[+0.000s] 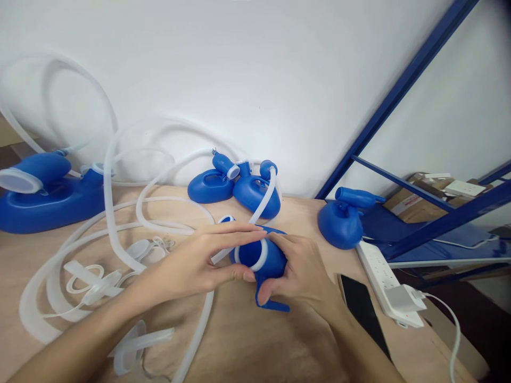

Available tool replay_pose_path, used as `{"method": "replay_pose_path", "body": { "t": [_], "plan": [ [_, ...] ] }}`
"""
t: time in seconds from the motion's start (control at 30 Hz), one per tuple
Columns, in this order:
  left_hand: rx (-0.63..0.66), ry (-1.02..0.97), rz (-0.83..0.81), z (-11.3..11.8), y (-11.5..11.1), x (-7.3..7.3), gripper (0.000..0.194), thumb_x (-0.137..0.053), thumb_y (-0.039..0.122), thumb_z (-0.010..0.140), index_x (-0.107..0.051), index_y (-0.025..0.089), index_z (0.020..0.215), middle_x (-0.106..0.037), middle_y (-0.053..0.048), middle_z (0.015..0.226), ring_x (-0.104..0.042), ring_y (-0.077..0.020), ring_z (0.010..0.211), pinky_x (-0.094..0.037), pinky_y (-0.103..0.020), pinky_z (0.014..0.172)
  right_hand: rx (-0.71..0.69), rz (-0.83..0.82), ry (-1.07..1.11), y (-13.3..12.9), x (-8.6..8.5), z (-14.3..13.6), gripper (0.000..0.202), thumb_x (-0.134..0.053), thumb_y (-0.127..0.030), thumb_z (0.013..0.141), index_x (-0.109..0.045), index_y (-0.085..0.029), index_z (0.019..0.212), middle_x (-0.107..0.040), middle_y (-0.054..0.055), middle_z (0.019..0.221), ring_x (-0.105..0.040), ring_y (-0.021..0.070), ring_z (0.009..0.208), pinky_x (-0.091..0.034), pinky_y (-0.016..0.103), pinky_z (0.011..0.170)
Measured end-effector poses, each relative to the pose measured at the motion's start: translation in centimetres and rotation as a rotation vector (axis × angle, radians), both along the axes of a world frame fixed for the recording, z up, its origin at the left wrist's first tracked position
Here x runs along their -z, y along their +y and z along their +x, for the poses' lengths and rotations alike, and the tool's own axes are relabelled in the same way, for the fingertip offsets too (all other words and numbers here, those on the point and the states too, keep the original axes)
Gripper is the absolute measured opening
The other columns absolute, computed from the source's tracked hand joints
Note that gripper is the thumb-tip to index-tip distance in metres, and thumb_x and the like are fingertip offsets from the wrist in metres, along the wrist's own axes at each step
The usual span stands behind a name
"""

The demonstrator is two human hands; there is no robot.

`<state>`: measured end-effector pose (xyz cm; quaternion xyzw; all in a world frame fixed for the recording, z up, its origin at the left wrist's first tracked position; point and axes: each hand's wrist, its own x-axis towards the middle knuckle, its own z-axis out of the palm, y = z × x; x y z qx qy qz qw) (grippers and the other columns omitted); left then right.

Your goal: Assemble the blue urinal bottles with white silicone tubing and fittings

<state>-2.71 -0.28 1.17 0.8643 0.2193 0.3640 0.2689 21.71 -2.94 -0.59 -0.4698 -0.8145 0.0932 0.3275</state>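
Observation:
Both hands are on a blue urinal funnel [275, 258] with a wide round mouth. A white ring [261, 258] lines that mouth, which faces left toward my left palm. My left hand [211, 255] spans the mouth, fingers over its top and thumb at the lower edge of the ring. Wrapped round the body from the right is my right hand [305, 268], its thumb resting near a blue strap [273, 305] hanging below. More blue plastic shows behind my fingers, mostly hidden. A clear hose [199, 330] runs past on the left.
Blue urinal bottles stand at the left [56, 207], at the back [209, 186] and at the right [339, 226]. Coiled hose [34, 298] and clear plastic fittings [138, 346] cover the table's left. On the right lie a phone [365, 311] and a power strip [379, 271] beside a blue shelf frame [399, 90].

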Motion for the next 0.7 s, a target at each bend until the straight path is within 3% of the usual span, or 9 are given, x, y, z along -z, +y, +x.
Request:
{"method": "replay_pose_path", "body": {
  "t": [0.17,0.27,0.4,0.47,0.57,0.63,0.7],
  "plan": [
    [0.087,0.063,-0.055,0.1,-0.1,0.1,0.058,-0.078,0.042,0.095,-0.062,0.031,0.15,-0.07,-0.006,0.148,-0.072,-0.0247,0.127,-0.061,-0.033,0.103,-0.047,-0.036,0.02,-0.1,0.0,-0.4,0.101,-0.051,-0.107,0.062,-0.08,-0.022,0.109,-0.083,0.008,0.088,-0.079,0.0331,0.077,-0.053,0.039,0.067],
    [0.069,0.115,0.008,-0.5,-0.4,-0.2,0.062,-0.076,0.042,0.097,-0.056,0.033,0.155,-0.07,-0.005,0.147,-0.072,-0.0244,0.127,-0.06,-0.034,0.106,-0.102,-0.093,0.05,-0.1,0.0,-0.5,0.104,-0.044,-0.107,0.067,-0.079,-0.022,0.116,-0.084,0.009,0.095,-0.08,0.0348,0.084,-0.056,0.042,0.071],
    [-0.043,0.045,0.095,-2.0,-0.5,-1.2,0.057,-0.078,0.039,0.096,-0.062,0.032,0.15,-0.072,-0.007,0.143,-0.073,-0.0258,0.124,-0.063,-0.032,0.1,-0.228,-0.145,0.197,0.3,-0.1,0.6,0.103,-0.031,-0.102,0.08,-0.067,-0.027,0.14,-0.077,0.011,0.132,-0.075,0.0375,0.116,-0.059,0.05,0.098],
    [-0.142,-0.104,0.009,-2.7,-0.3,-1.8,0.052,-0.081,0.039,0.093,-0.069,0.03,0.142,-0.075,-0.008,0.137,-0.076,-0.0268,0.116,-0.067,-0.029,0.088,-0.33,-0.137,0.244,0.5,0.1,1.4,0.101,-0.039,-0.099,0.083,-0.05,-0.032,0.158,-0.061,0.01,0.156,-0.063,0.0386,0.138,-0.053,0.053,0.112],
    [-0.213,-0.331,-0.178,-3.0,0.0,-2.1,0.043,-0.082,0.04,0.092,-0.075,0.026,0.132,-0.08,-0.008,0.119,-0.079,-0.0247,0.097,-0.067,-0.027,0.075,-0.37,-0.092,0.247,0.7,0.7,1.8,0.123,-0.073,-0.092,0.068,-0.029,-0.034,0.168,-0.048,0.011,0.167,-0.055,0.0419,0.146,-0.05,0.055,0.118],
    [-0.144,-0.381,-0.276,-2.6,0.0,-1.9,0.043,-0.083,0.038,0.091,-0.076,0.025,0.131,-0.082,-0.007,0.107,-0.079,-0.0224,0.087,-0.066,-0.026,0.07,-0.227,-0.011,0.267,0.5,1.2,1.4,0.118,-0.087,-0.077,0.067,-0.035,-0.035,0.164,-0.056,0.011,0.159,-0.061,0.0409,0.14,-0.053,0.055,0.115],
    [-0.059,-0.366,-0.34,-2.2,0.0,-1.6,0.048,-0.086,0.036,0.089,-0.074,0.026,0.134,-0.082,-0.007,0.108,-0.079,-0.0221,0.086,-0.065,-0.024,0.067,-0.081,0.048,0.286,0.3,1.6,0.9,0.094,-0.089,-0.063,0.074,-0.047,-0.035,0.154,-0.067,0.009,0.146,-0.069,0.0376,0.129,-0.059,0.053,0.107]
  ]
}}
